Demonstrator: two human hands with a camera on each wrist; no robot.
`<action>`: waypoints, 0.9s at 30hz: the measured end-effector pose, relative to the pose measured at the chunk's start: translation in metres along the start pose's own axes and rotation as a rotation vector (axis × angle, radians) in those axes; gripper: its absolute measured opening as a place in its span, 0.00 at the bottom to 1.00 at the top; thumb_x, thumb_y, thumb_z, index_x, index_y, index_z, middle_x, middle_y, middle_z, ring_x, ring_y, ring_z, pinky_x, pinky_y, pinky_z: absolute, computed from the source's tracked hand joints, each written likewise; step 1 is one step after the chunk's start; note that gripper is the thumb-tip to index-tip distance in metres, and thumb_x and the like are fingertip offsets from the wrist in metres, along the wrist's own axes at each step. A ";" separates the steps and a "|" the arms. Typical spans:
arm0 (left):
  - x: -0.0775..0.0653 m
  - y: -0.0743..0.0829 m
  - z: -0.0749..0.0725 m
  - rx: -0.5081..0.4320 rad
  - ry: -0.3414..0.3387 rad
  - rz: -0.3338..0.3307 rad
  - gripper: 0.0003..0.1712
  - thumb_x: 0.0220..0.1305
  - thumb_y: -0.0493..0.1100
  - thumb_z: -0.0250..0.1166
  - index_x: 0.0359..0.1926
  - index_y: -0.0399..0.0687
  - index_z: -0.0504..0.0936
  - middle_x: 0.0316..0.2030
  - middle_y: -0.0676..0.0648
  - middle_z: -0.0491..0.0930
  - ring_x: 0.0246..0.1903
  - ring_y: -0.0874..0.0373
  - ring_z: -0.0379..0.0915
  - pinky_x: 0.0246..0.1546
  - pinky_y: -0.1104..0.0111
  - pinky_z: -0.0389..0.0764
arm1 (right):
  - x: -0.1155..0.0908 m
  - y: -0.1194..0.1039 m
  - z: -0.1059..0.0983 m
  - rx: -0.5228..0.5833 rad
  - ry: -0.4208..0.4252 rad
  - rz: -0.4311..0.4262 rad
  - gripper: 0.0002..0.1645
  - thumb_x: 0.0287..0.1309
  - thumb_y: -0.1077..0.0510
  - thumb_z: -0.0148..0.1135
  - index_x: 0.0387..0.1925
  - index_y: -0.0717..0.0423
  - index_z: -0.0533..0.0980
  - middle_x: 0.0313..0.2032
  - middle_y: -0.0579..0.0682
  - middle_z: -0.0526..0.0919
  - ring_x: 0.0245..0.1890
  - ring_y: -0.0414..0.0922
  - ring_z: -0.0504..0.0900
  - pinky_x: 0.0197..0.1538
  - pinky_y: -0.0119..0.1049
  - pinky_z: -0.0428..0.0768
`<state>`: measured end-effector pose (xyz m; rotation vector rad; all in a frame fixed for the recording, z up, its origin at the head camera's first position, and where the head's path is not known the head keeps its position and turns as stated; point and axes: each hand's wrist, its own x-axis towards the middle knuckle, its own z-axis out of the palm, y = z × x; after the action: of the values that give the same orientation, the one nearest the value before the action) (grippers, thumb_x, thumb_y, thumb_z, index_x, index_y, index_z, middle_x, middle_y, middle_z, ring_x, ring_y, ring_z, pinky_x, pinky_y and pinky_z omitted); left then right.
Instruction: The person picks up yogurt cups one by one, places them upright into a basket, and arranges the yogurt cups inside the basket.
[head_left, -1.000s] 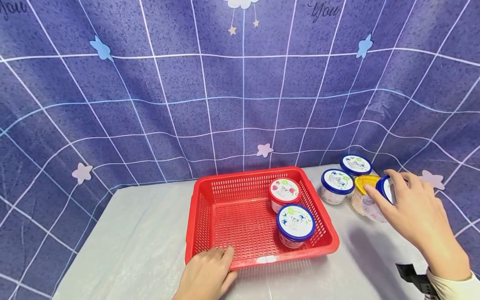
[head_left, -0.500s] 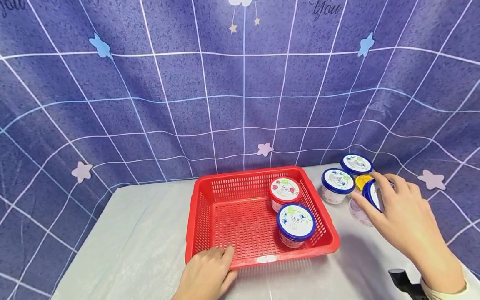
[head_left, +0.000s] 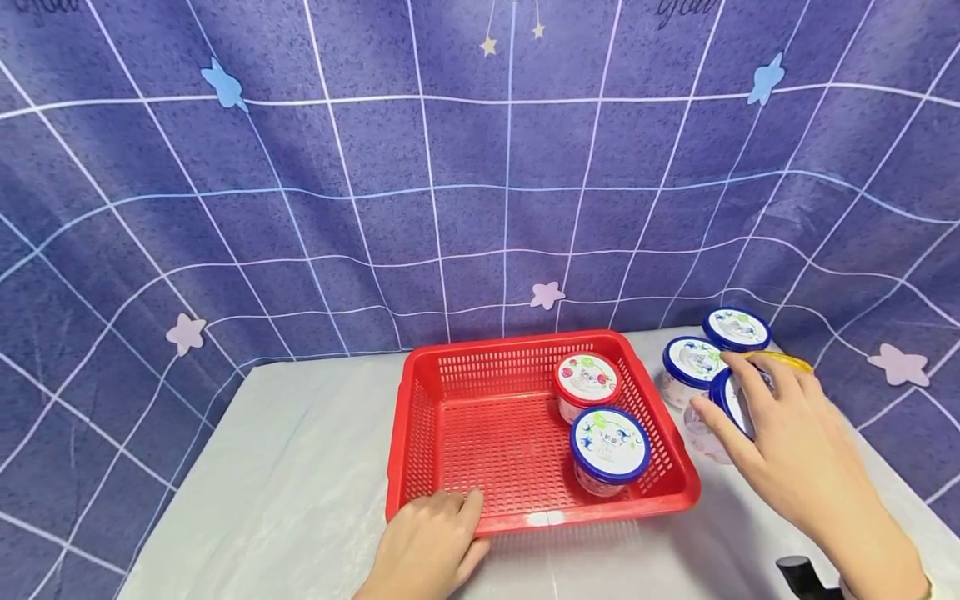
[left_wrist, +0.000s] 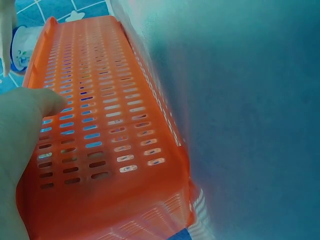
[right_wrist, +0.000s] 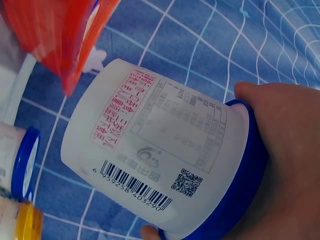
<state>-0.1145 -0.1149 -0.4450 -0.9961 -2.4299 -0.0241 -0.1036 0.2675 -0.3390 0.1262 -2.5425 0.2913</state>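
Note:
In the head view my left hand (head_left: 427, 533) grips the front rim of a red plastic basket (head_left: 517, 522) near its left corner. The thumb lies along the slotted outer wall in the left wrist view. Inside the basket, at the right, a red-lidded tub (head_left: 588, 379) stands behind a blue-lidded tub (head_left: 610, 448). My right hand (head_left: 787, 450) holds another blue-lidded tub (right_wrist: 150, 145) by its lid, thumb on one side and fingers on the other. This tub is tilted, beyond the basket's right side, with its barcode facing the right wrist camera.
Beyond the basket's right side stand two more blue-lidded tubs, a nearer one (head_left: 693, 362) and a farther one (head_left: 737, 329). A yellow-lidded tub (head_left: 783, 360) is mostly hidden behind my right hand. A blue star-patterned cloth (head_left: 480, 208) rises behind the pale table (head_left: 300, 467).
My right hand has carried its tub leftward, past the yellow-lidded tub and nearer the basket. The left hand keeps its grip on the rim. The head view has turned slightly.

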 end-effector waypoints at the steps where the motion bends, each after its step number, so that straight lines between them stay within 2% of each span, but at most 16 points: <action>1: 0.000 0.000 0.000 0.000 -0.001 0.001 0.23 0.46 0.57 0.72 0.37 0.47 0.78 0.18 0.56 0.72 0.16 0.61 0.68 0.16 0.72 0.64 | 0.000 -0.002 0.001 0.005 0.010 -0.011 0.40 0.60 0.40 0.63 0.65 0.61 0.69 0.58 0.67 0.70 0.54 0.74 0.66 0.51 0.69 0.64; 4: 0.001 0.001 -0.001 0.001 -0.007 0.004 0.24 0.46 0.58 0.72 0.37 0.47 0.79 0.19 0.56 0.73 0.16 0.61 0.69 0.16 0.72 0.65 | 0.000 -0.007 0.003 0.012 0.022 -0.029 0.40 0.58 0.41 0.65 0.64 0.61 0.69 0.57 0.68 0.70 0.55 0.72 0.66 0.55 0.68 0.62; 9: 0.000 0.001 -0.002 0.004 -0.027 0.005 0.25 0.47 0.59 0.72 0.39 0.47 0.80 0.20 0.56 0.75 0.17 0.61 0.70 0.16 0.71 0.67 | 0.004 -0.017 0.007 -0.015 0.014 -0.064 0.40 0.57 0.42 0.66 0.64 0.60 0.70 0.57 0.69 0.71 0.55 0.71 0.68 0.53 0.71 0.64; 13: 0.000 0.000 -0.003 0.008 -0.033 -0.001 0.23 0.48 0.59 0.71 0.37 0.49 0.78 0.18 0.56 0.72 0.16 0.61 0.68 0.15 0.72 0.63 | 0.010 -0.028 0.010 -0.007 0.016 -0.102 0.38 0.56 0.43 0.67 0.63 0.59 0.71 0.56 0.68 0.72 0.54 0.70 0.69 0.52 0.71 0.65; 18: 0.001 -0.001 -0.003 0.020 -0.020 0.002 0.23 0.47 0.59 0.71 0.34 0.50 0.76 0.17 0.56 0.69 0.16 0.61 0.66 0.16 0.72 0.62 | 0.017 -0.041 0.013 0.008 -0.024 -0.120 0.40 0.57 0.40 0.66 0.65 0.56 0.70 0.58 0.67 0.71 0.55 0.68 0.68 0.51 0.71 0.65; 22: 0.001 0.000 -0.002 0.037 -0.004 0.019 0.25 0.47 0.61 0.71 0.36 0.49 0.78 0.19 0.56 0.72 0.17 0.60 0.69 0.17 0.71 0.66 | 0.021 -0.047 0.015 0.032 -0.063 -0.122 0.40 0.59 0.39 0.64 0.66 0.57 0.69 0.60 0.66 0.69 0.58 0.67 0.65 0.54 0.71 0.63; 27: -0.002 0.000 -0.001 0.053 0.003 0.023 0.26 0.46 0.62 0.71 0.35 0.49 0.76 0.19 0.56 0.72 0.17 0.59 0.70 0.16 0.71 0.65 | 0.025 -0.055 0.019 0.035 -0.060 -0.162 0.40 0.58 0.39 0.65 0.65 0.59 0.70 0.59 0.65 0.70 0.59 0.66 0.65 0.54 0.71 0.64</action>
<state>-0.1134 -0.1164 -0.4449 -1.0000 -2.4030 0.0469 -0.1261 0.2092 -0.3307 0.3571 -2.5687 0.2716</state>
